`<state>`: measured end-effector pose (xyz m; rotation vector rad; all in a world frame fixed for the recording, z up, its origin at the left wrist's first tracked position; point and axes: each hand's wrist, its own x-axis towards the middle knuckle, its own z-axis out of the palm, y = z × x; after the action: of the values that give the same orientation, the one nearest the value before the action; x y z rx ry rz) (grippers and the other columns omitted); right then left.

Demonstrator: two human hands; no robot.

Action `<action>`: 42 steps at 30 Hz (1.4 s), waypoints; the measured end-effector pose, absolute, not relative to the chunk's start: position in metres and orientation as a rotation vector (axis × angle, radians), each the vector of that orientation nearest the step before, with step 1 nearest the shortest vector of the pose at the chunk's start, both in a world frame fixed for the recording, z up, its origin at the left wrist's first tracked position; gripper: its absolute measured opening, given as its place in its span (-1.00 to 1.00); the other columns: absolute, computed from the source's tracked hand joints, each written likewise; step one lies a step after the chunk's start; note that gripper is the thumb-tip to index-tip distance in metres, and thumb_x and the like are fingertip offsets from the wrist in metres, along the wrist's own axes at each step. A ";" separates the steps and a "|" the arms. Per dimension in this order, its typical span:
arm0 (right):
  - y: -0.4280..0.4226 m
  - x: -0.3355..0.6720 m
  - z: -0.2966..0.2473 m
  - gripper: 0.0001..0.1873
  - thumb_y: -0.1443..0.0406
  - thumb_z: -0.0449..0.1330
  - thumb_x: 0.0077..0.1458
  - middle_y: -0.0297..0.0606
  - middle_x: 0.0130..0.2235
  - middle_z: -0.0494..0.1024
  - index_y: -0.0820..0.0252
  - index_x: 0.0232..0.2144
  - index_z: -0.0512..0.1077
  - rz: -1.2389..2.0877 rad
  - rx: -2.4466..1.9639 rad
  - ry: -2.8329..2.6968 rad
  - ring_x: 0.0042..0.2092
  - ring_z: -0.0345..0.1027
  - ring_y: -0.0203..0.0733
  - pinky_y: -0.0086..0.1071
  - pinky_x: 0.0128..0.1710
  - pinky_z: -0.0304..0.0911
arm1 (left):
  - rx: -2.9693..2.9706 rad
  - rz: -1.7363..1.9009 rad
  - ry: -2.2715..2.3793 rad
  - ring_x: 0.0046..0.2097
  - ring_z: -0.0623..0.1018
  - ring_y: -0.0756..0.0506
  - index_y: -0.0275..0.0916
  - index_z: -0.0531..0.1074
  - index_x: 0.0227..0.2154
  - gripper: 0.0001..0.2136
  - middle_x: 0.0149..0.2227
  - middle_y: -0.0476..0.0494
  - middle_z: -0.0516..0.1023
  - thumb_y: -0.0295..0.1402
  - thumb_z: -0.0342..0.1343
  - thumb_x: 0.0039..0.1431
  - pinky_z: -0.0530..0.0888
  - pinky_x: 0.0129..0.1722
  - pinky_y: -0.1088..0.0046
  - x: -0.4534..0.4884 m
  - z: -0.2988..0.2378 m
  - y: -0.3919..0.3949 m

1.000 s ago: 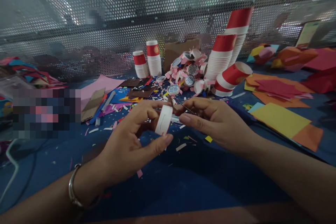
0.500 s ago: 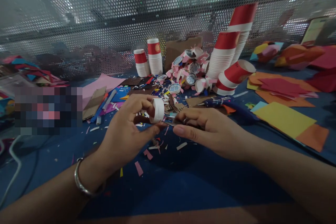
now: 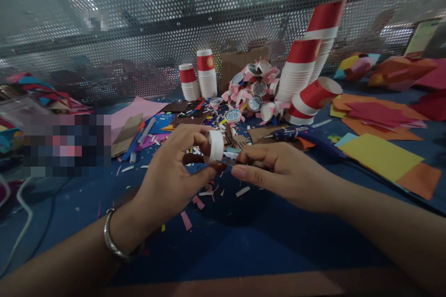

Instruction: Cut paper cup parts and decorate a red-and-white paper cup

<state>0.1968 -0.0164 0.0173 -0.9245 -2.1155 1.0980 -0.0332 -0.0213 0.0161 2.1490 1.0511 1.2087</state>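
My left hand (image 3: 170, 167) is closed around a short white paper ring (image 3: 216, 145), which looks like the cut-off bottom of a paper cup. The ring stands on its side, thumb below and fingers behind it. My right hand (image 3: 275, 164) pinches a cutting tool with a thin metal blade (image 3: 228, 162); its handle is hidden in the fingers, so I cannot tell whether it is a knife or scissors. The blade's tip points left and meets the lower edge of the ring. Paper scraps (image 3: 243, 191) lie on the blue table (image 3: 244, 250) beneath both hands.
Stacked red-and-white paper cups (image 3: 206, 76) stand at the back, with taller stacks (image 3: 299, 67) on the right. Between them is a pile of decorated cup bottoms (image 3: 256, 90). A blue glue gun (image 3: 313, 141) and coloured paper (image 3: 381, 155) lie right; markers (image 3: 139, 137) lie left.
The view has shifted slightly. The white ring has turned a little within my left hand, and the blade still touches its lower edge. Both hands keep their grips.
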 end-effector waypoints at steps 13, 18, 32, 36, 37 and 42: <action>-0.019 0.196 0.017 -0.55 0.03 0.15 0.31 -0.47 -0.54 0.22 0.17 -0.52 0.32 1.055 -0.983 -2.149 -0.48 0.08 -0.36 -0.38 -0.48 -0.04 | 2.191 1.179 1.101 0.06 0.54 -0.17 -0.19 0.44 -0.36 -0.80 0.04 -0.12 0.48 -0.55 0.34 0.04 0.67 -0.28 0.44 -0.033 0.019 -0.023; -0.019 0.196 0.018 -0.55 0.03 0.15 0.31 -0.46 -0.55 0.21 0.17 -0.53 0.32 1.038 -0.982 -2.161 -0.48 0.08 -0.35 -0.38 -0.48 -0.04 | 2.214 1.190 1.115 0.05 0.54 -0.16 -0.19 0.42 -0.37 -0.79 0.02 -0.10 0.48 -0.53 0.35 0.04 0.67 -0.28 0.42 -0.033 0.020 -0.026; -0.013 0.202 0.015 -0.49 -0.10 0.18 0.27 -0.44 -0.51 0.20 0.17 -0.48 0.36 1.182 -1.013 -2.089 -0.46 0.07 -0.33 -0.38 -0.47 -0.08 | 2.145 1.131 1.176 0.01 0.56 -0.20 -0.16 0.33 -0.33 -0.74 -0.01 -0.14 0.50 -0.50 0.33 0.06 0.65 -0.26 0.32 -0.035 0.020 -0.024; -0.012 0.204 0.011 -0.49 -0.10 0.20 0.27 -0.46 -0.52 0.14 0.16 -0.48 0.33 1.298 -0.984 -2.014 -0.49 0.00 -0.35 -0.39 -0.51 -0.15 | 2.148 1.103 1.145 -0.06 0.59 -0.16 -0.16 0.33 -0.33 -0.76 0.03 -0.14 0.49 -0.49 0.32 0.08 0.65 -0.26 0.30 -0.034 0.019 -0.026; -0.011 0.205 0.010 -0.51 -0.09 0.20 0.27 -0.47 -0.52 0.13 0.16 -0.47 0.34 1.335 -0.968 -1.988 -0.49 -0.03 -0.36 -0.39 -0.51 -0.16 | 2.158 1.099 1.143 -0.07 0.59 -0.15 -0.16 0.34 -0.34 -0.76 0.03 -0.14 0.49 -0.50 0.32 0.09 0.65 -0.26 0.30 -0.034 0.019 -0.027; -0.010 0.205 0.008 -0.57 -0.03 0.24 0.28 -0.48 -0.51 0.12 0.17 -0.43 0.37 1.416 -0.892 -1.931 -0.50 -0.07 -0.38 -0.41 -0.54 -0.21 | 2.209 1.098 1.128 -0.02 0.58 -0.16 -0.17 0.35 -0.35 -0.76 0.06 -0.15 0.48 -0.57 0.29 0.07 0.66 -0.19 0.30 -0.033 0.021 -0.027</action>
<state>0.2051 -0.0104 0.0081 -0.8918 -1.9309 1.4158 -0.0326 -0.0274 0.0208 2.2087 1.1276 1.0980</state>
